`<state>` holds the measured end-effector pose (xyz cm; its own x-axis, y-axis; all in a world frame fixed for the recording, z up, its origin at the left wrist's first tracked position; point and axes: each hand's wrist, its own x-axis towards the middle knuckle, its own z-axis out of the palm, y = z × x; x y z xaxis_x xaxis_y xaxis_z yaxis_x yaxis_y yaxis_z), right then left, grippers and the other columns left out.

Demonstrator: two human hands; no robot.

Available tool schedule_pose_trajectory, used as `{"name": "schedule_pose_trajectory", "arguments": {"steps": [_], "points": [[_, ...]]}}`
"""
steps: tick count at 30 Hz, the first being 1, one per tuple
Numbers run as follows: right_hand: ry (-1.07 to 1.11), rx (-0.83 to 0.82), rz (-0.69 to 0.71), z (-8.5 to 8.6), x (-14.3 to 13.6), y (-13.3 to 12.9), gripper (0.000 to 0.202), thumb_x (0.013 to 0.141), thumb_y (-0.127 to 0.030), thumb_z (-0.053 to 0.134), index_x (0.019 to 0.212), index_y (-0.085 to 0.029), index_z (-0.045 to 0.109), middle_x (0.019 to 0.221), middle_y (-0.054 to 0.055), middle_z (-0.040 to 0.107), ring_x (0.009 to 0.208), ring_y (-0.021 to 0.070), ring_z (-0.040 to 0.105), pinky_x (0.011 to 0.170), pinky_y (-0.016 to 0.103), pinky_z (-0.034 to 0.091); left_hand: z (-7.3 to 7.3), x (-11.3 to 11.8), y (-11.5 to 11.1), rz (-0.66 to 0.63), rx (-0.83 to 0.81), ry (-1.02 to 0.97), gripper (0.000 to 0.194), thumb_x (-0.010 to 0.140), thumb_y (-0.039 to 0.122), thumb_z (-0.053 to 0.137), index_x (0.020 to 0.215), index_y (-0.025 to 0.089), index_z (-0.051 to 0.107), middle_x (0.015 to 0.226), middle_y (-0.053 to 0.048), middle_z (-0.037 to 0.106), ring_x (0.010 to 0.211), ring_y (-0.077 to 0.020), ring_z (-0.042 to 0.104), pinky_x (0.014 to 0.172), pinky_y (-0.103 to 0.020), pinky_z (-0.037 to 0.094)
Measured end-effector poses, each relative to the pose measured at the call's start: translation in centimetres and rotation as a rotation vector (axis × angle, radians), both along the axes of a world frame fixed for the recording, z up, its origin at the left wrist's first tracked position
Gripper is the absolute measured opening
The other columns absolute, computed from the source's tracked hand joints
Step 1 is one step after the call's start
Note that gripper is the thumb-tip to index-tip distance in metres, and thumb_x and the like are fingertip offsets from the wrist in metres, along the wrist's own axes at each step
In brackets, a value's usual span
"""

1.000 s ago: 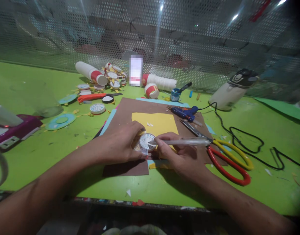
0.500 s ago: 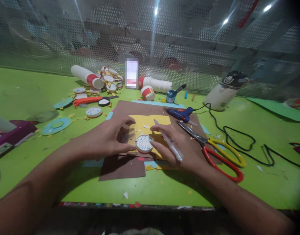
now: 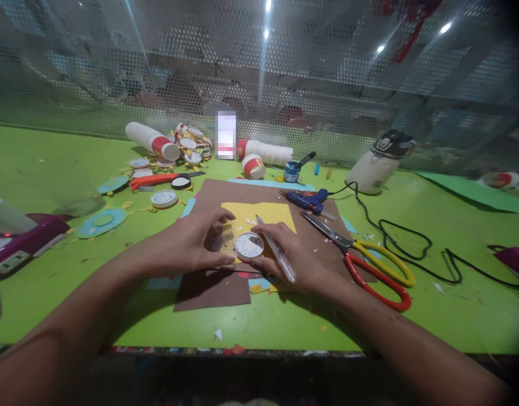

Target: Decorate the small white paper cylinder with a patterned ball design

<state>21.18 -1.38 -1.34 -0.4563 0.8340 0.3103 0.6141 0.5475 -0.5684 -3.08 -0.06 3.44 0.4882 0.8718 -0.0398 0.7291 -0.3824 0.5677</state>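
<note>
A round white disc (image 3: pixel 250 246) with small blue printed marks, like a paper cup base, lies on yellow paper (image 3: pixel 278 212) in front of me. My left hand (image 3: pixel 192 237) is curved open at its left, fingers and thumb apart, with the thumb tip close to the disc's edge. My right hand (image 3: pixel 291 251) has a clear-barrelled pen (image 3: pixel 280 256) held along its fingers, the tip pointing away. Its thumb and fingertips rest at the disc's right edge. Whether the left thumb touches the disc, I cannot tell.
Large scissors (image 3: pixel 348 245) with red and yellow handles lie right of my right hand. Beyond are a blue glue gun (image 3: pixel 308 200) with a black cord, a jar (image 3: pixel 292 171), and stacked paper cups (image 3: pixel 265 152). An orange cutter (image 3: pixel 153 180) and several white discs lie left.
My right hand has come in toward the disc, its fingers now nearer the disc's right edge. The pen has moved left with it. My left hand stays nearly in place.
</note>
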Motion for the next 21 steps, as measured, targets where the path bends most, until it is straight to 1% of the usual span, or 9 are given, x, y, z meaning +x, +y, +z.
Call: {"name": "schedule_pose_trajectory", "arguments": {"steps": [3,8,11,13,14,18,21], "points": [[0.019,-0.013,0.000,0.2,0.1,-0.1,0.042,0.084,-0.031,0.069,0.124,-0.023,0.056,0.109,0.010,0.061,0.096,0.0228,0.060,0.085,0.039,0.050,0.0,-0.1,0.0,0.006,-0.006,0.006,0.072,0.073,0.058,0.068,0.133,0.023,0.046,0.124,-0.014,0.061,0.106,-0.0318,0.062,0.082,-0.042,0.053],[-0.031,-0.042,-0.020,1.6,0.3,-0.8,0.052,0.080,-0.023,0.069,0.129,-0.018,0.052,0.118,0.013,0.062,0.105,0.0240,0.060,0.091,0.040,0.049,0.2,-0.2,0.0,0.018,-0.010,0.019,0.073,0.073,0.056,0.067,0.134,0.022,0.045,0.126,-0.015,0.061,0.109,-0.0328,0.062,0.085,-0.044,0.052],[-0.087,-0.036,-0.111,2.1,-0.1,-1.4,0.048,0.081,-0.029,0.070,0.125,-0.016,0.055,0.116,0.014,0.064,0.102,0.0254,0.061,0.085,0.040,0.050,0.1,-0.3,0.1,0.012,-0.006,0.013,0.072,0.075,0.055,0.067,0.135,0.023,0.043,0.129,-0.014,0.061,0.111,-0.0325,0.062,0.086,-0.043,0.052],[-0.085,0.020,-0.189,1.9,-0.5,-1.6,0.050,0.079,-0.039,0.073,0.120,-0.015,0.057,0.112,0.014,0.066,0.100,0.0276,0.061,0.083,0.042,0.050,0.1,-0.4,0.1,0.004,0.001,0.014,0.072,0.076,0.056,0.066,0.135,0.023,0.043,0.131,-0.015,0.060,0.112,-0.0321,0.062,0.087,-0.043,0.051],[-0.080,0.055,-0.199,1.7,-0.7,-1.6,0.052,0.077,-0.041,0.075,0.119,-0.015,0.057,0.111,0.014,0.066,0.100,0.0289,0.059,0.084,0.044,0.050,0.0,-0.4,0.1,0.003,0.005,0.019,0.071,0.076,0.056,0.065,0.135,0.023,0.043,0.132,-0.015,0.059,0.113,-0.0320,0.061,0.088,-0.043,0.051],[-0.106,0.125,-0.187,0.7,-1.4,-1.4,0.060,0.075,-0.045,0.077,0.122,-0.013,0.055,0.108,0.015,0.066,0.099,0.0320,0.055,0.082,0.047,0.049,0.1,-0.4,0.1,0.008,0.025,0.024,0.072,0.075,0.057,0.066,0.134,0.023,0.044,0.130,-0.015,0.060,0.112,-0.0328,0.061,0.085,-0.042,0.052],[-0.104,0.132,-0.178,0.4,-1.6,-1.0,0.056,0.077,-0.042,0.076,0.121,-0.014,0.056,0.103,0.015,0.066,0.095,0.0306,0.056,0.077,0.044,0.048,0.0,-0.4,0.2,-0.002,0.035,0.002,0.072,0.075,0.059,0.067,0.133,0.024,0.046,0.127,-0.014,0.061,0.108,-0.0327,0.062,0.082,-0.042,0.053]]}}
